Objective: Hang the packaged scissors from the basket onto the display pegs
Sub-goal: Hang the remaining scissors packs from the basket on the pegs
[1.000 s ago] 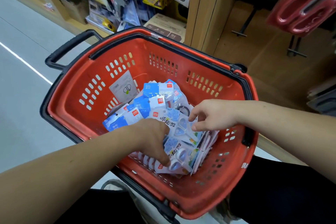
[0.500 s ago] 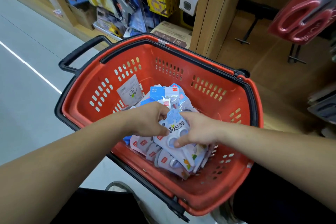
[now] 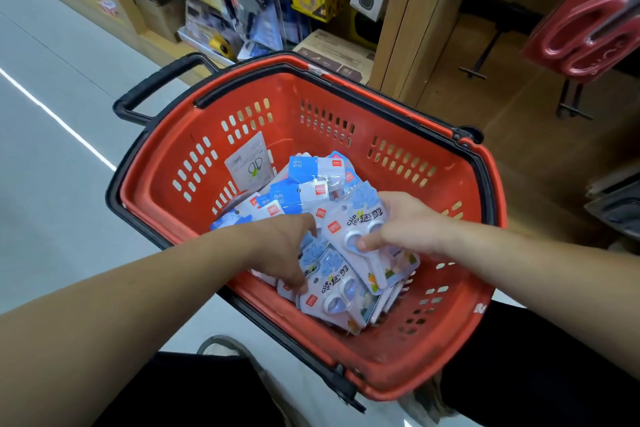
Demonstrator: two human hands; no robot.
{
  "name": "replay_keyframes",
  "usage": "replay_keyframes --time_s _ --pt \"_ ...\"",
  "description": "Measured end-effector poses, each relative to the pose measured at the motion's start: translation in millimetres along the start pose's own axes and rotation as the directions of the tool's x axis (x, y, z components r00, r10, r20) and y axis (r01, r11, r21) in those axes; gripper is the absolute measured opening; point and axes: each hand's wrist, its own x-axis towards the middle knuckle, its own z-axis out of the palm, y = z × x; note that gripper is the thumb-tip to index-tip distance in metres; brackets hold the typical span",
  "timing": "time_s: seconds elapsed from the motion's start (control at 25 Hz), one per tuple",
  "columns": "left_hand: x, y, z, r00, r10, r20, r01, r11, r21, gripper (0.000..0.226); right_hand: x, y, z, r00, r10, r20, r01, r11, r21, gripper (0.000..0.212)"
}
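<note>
Hands that met on one pack at the middle of the basket (image 3: 145,184) half a second ago have now drawn apart. The left hand (image 3: 284,250) has slid toward the basket's near wall, while the right has come up a little with a pack of its own. Going from the left, the left hand has its fingers curled down over the top edge of a bundle of packs (image 3: 332,291) that leans against that near wall, gripping it or at least holding it down. Behind it, toward the basket's far wall, lie more loose packs (image 3: 304,184) in a heap. Just right of the bundle, the single pack (image 3: 349,229) is tilted up off the pile. It is pinched by the right hand (image 3: 405,222), thumb on the front over the handle loops and fingers behind. Every pack is inside the basket and none has reached the display, so I'd judge this the picking-out step: separating one pack from the rest. Beyond the basket's far right corner, bare black pegs (image 3: 485,55) stick out of the wooden panel, and red scissors (image 3: 585,31) hang higher up. The next move, I'd guess, calls for lifting the pinched pack clear without dragging its neighbours, turning it so the hang hole faces up, then carrying it past the basket's right rim to a free peg.
</note>
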Motion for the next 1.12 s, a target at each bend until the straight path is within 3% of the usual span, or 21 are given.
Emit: replay_keyframes --time_s 0.08,0.16,0.24,0.32,0.44,0.52,0.6,0.68,0.8,0.92,1.0,1.08,1.12 --pt "4.3 2.5 4.2 0.995 0.091 -0.041 -0.094 0.992 -0.089 0.091 0.6 2.8 4.8 1.000 -0.003 -0.021 0.003 1.000 0.009 0.042" --pt "6.8 1.2 3.1 0.998 0.060 -0.035 -0.066 0.974 -0.216 0.088 0.7 5.8 2.3 0.999 -0.009 -0.037 0.010 1.000 0.003 0.043" --pt "9.9 -3.4 3.2 0.999 0.036 -0.012 -0.038 0.962 -0.270 0.065 -0.5 7.0 -3.6 1.000 -0.006 -0.018 0.006 0.999 0.045 0.042" --pt "12.8 -6.9 7.2 0.998 0.052 0.035 -0.045 0.985 -0.167 0.043 -0.3 8.3 -8.0 1.000 0.002 -0.022 0.000 0.996 0.087 0.041" --pt "12.5 -2.0 11.0 0.991 0.048 0.122 -0.043 0.998 -0.042 0.041 -1.9 5.2 -7.8 1.000 0.000 -0.003 0.000 0.994 0.109 0.047" --pt "7.8 3.2 -4.0 0.996 0.082 0.040 -0.081 0.996 -0.024 0.025 -2.0 -0.5 -10.2 1.000 -0.010 0.021 0.008 0.994 0.108 0.049" --pt "-2.4 6.1 -30.1 0.985 0.104 -0.139 -0.111 0.993 -0.049 0.017 -2.8 -9.7 -17.3 0.999 -0.037 0.007 0.036 0.990 0.139 0.042" --pt "-15.6 3.5 -56.6 0.934 0.090 -0.347 -0.175 0.959 -0.222 0.015 -6.7 -23.0 -24.6 0.996 -0.087 -0.014 0.088 0.976 0.201 0.041" --pt "-40.2 7.8 -87.7 0.855 0.081 -0.512 -0.366 0.794 -0.485 0.020 -19.3 -50.4 -34.5 0.978 -0.196 -0.075 0.209 0.932 0.296 0.053" --pt "-57.0 23.9 -109.1 0.782 0.133 -0.609 -0.509 0.701 -0.500 0.011 -30.6 -80.2 -53.9 0.936 -0.292 -0.198 0.342 0.888 0.308 0.067" --pt "-60.1 38.3 -116.8 0.705 0.096 -0.703 -0.602 0.605 -0.521 0.012 -38.5 -92.1 -68.2 0.912 -0.343 -0.225 0.405 0.837 0.367 0.069" --pt "-58.7 55.1 -121.7 0.644 -0.022 -0.765 -0.688 0.420 -0.592 0.009 -47.5 -99.8 -74.9 0.898 -0.389 -0.208 0.440 0.771 0.459 0.064" --pt "-58.3 66.2 -123.7 0.629 -0.085 -0.772 -0.723 0.300 -0.622 0.019 -51.7 -102.7 -76.5 0.891 -0.396 -0.221 0.453 0.739 0.500 0.063"
